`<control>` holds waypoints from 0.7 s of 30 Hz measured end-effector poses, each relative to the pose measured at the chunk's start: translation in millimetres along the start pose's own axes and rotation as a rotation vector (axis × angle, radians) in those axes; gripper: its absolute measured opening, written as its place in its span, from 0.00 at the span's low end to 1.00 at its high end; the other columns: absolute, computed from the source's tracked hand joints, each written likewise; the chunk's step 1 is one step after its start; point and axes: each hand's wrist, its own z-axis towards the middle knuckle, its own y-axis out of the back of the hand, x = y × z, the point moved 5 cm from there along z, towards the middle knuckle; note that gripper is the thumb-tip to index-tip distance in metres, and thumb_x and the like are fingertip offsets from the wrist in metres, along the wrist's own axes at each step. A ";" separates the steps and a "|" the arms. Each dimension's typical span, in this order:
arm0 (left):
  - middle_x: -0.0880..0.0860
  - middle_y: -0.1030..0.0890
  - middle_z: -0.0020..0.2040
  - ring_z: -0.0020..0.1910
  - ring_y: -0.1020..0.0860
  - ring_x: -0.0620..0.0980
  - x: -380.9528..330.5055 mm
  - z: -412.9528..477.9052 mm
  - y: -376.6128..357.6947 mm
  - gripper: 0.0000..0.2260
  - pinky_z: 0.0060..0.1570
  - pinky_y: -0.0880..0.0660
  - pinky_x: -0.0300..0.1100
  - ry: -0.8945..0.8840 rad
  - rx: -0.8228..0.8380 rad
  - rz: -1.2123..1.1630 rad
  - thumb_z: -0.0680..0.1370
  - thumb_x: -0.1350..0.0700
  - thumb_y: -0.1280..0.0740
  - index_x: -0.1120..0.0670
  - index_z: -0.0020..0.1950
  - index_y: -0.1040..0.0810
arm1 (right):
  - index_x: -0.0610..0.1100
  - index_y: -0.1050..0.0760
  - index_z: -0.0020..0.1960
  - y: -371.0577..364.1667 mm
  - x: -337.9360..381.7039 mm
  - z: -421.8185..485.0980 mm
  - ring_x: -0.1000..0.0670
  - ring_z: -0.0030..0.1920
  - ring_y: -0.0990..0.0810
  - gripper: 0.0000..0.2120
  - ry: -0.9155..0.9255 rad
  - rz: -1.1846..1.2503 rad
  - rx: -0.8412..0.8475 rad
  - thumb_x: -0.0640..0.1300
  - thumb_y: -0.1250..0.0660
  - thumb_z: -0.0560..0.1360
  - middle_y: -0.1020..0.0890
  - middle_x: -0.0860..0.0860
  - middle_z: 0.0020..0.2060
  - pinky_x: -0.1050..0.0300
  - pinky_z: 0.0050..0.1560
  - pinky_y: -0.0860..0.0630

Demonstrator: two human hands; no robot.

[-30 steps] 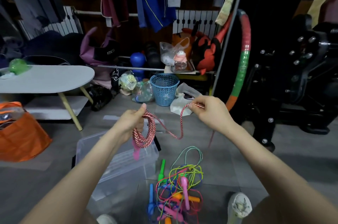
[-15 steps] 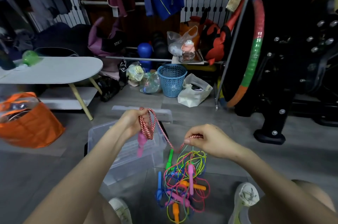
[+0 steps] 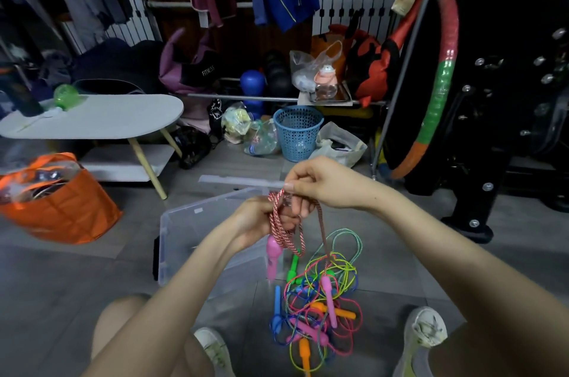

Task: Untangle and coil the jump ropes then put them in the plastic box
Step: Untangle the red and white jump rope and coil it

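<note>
Crouched over grey floor tiles with both hands raised and nearly touching. Gripping a bundle of loops of red-and-white braided jump rope in the left hand, fingers curled round the coils. Dangling just under that hand, the rope's pink plastic handle. Pinching the same rope with the right hand, just above and beside the left, thumb and fingers closed on the strand near the top of the loops. Trailing down from the right hand, a loose run of that rope into a tangled heap of thin jump ropes in green, yellow, blue, pink and orange, with bright plastic handles, on the floor below the hands and slightly to their right. Below and left of the left hand, an open clear plastic box on the floor, its contents hard to make out. Just beyond the hands, a flat translucent plastic piece on the tiles. Farther beyond, a blue perforated plastic basket. Well off to the left, an orange fabric bag and a white oval surface on wooden legs. Near the bottom edge, a pale shoe right of the heap.
</note>
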 end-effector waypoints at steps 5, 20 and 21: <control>0.62 0.19 0.32 0.36 0.18 0.62 11.0 -4.8 -15.9 0.10 0.37 0.19 0.51 0.046 0.142 -0.209 0.77 0.63 0.47 0.64 0.42 0.29 | 0.42 0.31 0.40 26.3 -7.8 13.0 0.55 0.22 0.24 0.10 -0.039 0.052 -0.197 0.40 0.42 0.80 0.21 0.47 0.27 0.64 0.24 0.28; 0.49 0.34 0.26 0.23 0.37 0.43 16.0 -9.7 -35.6 0.17 0.26 0.32 0.37 0.105 0.487 -0.351 0.64 0.58 0.22 0.58 0.41 0.30 | 0.41 0.27 0.38 86.7 -73.9 8.6 0.57 0.20 0.28 0.12 -0.154 -0.135 -0.527 0.45 0.39 0.78 0.23 0.52 0.20 0.64 0.24 0.32; 0.48 0.35 0.26 0.24 0.40 0.43 11.9 -12.4 -34.7 0.15 0.25 0.34 0.36 0.114 0.499 -0.333 0.65 0.59 0.23 0.59 0.41 0.28 | 0.42 0.26 0.37 87.5 -83.9 5.1 0.58 0.21 0.29 0.12 -0.159 -0.163 -0.507 0.45 0.37 0.77 0.24 0.53 0.20 0.64 0.27 0.32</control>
